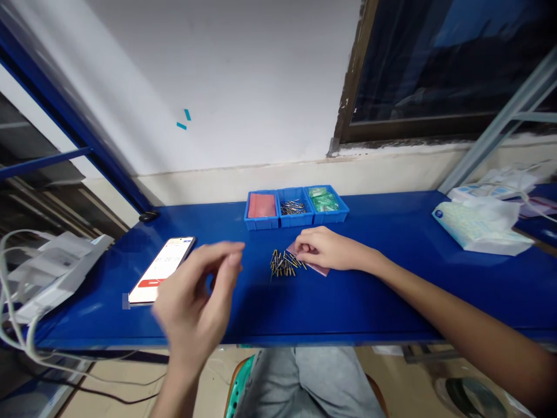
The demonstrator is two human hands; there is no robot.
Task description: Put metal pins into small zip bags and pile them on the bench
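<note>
Hands, two. Left hand: raised over the front of the bench, blurred, fingers curled, thumb and forefinger tips close together; whether anything is pinched there cannot be told. Right hand: lowered, fingers bent, over a pink packet and the right edge of the pile; whether it grips either cannot be told.

Pile of small metal pins, dark with gold-coloured parts: loose on the bench, between the two hands, partly overlapping the pink packet. The right hand covers much of that packet.

Trays, three, blue, side by side behind the pile, near the wall. Left tray: flat pink items. Middle tray: more metal pins. Right tray: green packets.

Phone, one, screen lit, lying left of the pile; the left hand hides its near right corner.

Far left: white power strip with white cables. Back left corner: small black object, by the blue post.

Far right: tissue pack, a tissue protruding, well apart from the pile.
</note>
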